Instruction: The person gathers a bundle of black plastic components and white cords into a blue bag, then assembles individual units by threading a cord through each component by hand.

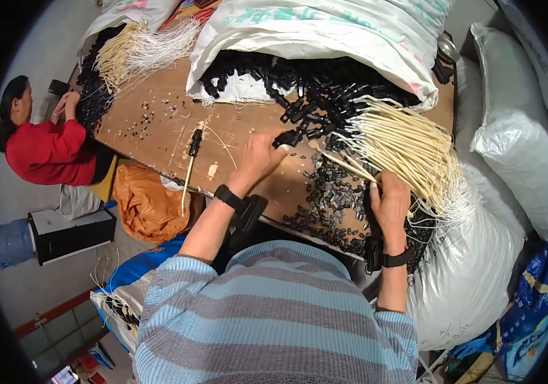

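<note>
My left hand (260, 157) is closed on a black plastic piece (288, 138) near the edge of a heap of similar black plastic pieces (315, 105). Farther right, my right hand (390, 200) pinches a cream-coloured cord (349, 165), whose end points toward the left hand. Just beyond that hand lies a thick bundle of cream cords (408, 137) with thin white strings at the near end. Between my hands, many small black parts (335, 195) are scattered on the brown table (248, 118). A black piece on a cord (195, 142) rests to the left.
A large white woven sack (331, 35) lies on its side at the back, spilling black pieces. Stuffed sacks (459, 275) stand along the right. At far left, a person in red (49, 150) works beside another cord bundle (120, 61). An orange bag (149, 201) sits below the table's left edge.
</note>
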Demonstrator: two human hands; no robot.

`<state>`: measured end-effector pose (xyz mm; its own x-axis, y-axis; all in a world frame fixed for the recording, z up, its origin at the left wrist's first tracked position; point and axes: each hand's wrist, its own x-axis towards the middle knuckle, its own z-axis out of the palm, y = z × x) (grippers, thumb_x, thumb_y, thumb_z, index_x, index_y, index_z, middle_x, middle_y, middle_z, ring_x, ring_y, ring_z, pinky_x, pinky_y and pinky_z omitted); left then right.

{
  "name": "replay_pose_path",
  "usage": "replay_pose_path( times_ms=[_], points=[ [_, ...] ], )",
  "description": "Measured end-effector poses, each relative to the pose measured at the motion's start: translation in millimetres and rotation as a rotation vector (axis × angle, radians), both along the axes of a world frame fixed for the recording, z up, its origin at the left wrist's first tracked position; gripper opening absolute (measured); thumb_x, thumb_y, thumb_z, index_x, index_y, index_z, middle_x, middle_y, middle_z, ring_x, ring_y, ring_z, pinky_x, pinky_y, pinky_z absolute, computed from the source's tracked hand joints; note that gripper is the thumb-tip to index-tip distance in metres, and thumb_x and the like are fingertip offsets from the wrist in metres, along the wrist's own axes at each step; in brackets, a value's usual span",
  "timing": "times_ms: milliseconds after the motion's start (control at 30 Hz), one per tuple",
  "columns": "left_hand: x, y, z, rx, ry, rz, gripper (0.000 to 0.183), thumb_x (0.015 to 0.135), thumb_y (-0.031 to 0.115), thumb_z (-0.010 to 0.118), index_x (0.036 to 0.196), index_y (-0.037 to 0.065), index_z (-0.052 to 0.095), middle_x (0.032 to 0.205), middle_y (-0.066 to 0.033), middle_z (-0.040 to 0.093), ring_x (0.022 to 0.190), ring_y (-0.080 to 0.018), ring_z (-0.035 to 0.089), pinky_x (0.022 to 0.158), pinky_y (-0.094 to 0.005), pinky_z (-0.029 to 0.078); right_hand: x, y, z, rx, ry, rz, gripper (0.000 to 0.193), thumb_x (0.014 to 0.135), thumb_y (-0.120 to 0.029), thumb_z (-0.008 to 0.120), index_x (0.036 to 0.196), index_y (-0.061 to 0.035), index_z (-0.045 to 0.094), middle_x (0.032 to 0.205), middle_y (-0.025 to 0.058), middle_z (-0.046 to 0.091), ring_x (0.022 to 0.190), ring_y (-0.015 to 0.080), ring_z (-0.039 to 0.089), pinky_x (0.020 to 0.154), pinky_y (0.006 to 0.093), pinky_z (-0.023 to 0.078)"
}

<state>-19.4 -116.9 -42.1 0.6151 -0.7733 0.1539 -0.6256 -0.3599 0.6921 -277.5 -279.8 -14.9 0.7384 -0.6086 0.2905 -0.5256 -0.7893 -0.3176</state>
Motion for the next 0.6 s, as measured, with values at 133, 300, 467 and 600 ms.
replay_pose_path(
  times_ms=[133,300,467,600],
  points=[
    [-19.4,3.3,6.6,-0.066,0.048,-0.088,0.032,0.075,0.010,0.059,0.106,0.008,0.066,0.092,-0.0170,0.066,0.080,-0.0371,0.063,0.072,-0.0425,0.050,10.1,15.2,15.2,0.045,-0.087,0.130,0.013,0.082,-0.007,0.064,0.095,-0.0075,0.064,0.081,0.0120,0.061,0.065,0.0329,0.054,0.060,0.0394,0.044],
    [-25.3,5.1,1.2,-0.175,0.314,-0.122,0.031,0.076,0.004,0.056,0.106,0.003,0.063,0.092,-0.0166,0.066,0.086,-0.0344,0.063,0.075,-0.0383,0.050,11.6,32.1,17.2,0.345,-0.116,0.221,0.019,0.085,-0.008,0.063,0.103,-0.0055,0.066,0.080,0.0122,0.062,0.067,0.0287,0.061,0.059,0.0336,0.047],
    [-18.7,4.6,7.0,-0.073,0.062,-0.366,0.031,0.077,-0.002,0.056,0.104,0.009,0.066,0.097,-0.0084,0.067,0.088,-0.0238,0.062,0.077,-0.0316,0.049,9.6,36.2,20.0,0.292,0.000,0.272,0.018,0.082,-0.007,0.065,0.100,-0.0078,0.070,0.079,0.0115,0.063,0.066,0.0290,0.062,0.059,0.0347,0.048],
    [-26.4,-2.2,4.8,-0.195,-0.291,-0.469,0.033,0.073,-0.001,0.059,0.102,0.015,0.066,0.098,-0.0038,0.067,0.100,-0.0222,0.059,0.081,-0.0330,0.049,24.3,49.4,24.7,0.176,0.085,0.266,0.042,0.076,-0.019,0.074,0.116,-0.0132,0.064,0.080,0.0089,0.066,0.065,0.0293,0.063,0.057,0.0359,0.048]
  ],
)
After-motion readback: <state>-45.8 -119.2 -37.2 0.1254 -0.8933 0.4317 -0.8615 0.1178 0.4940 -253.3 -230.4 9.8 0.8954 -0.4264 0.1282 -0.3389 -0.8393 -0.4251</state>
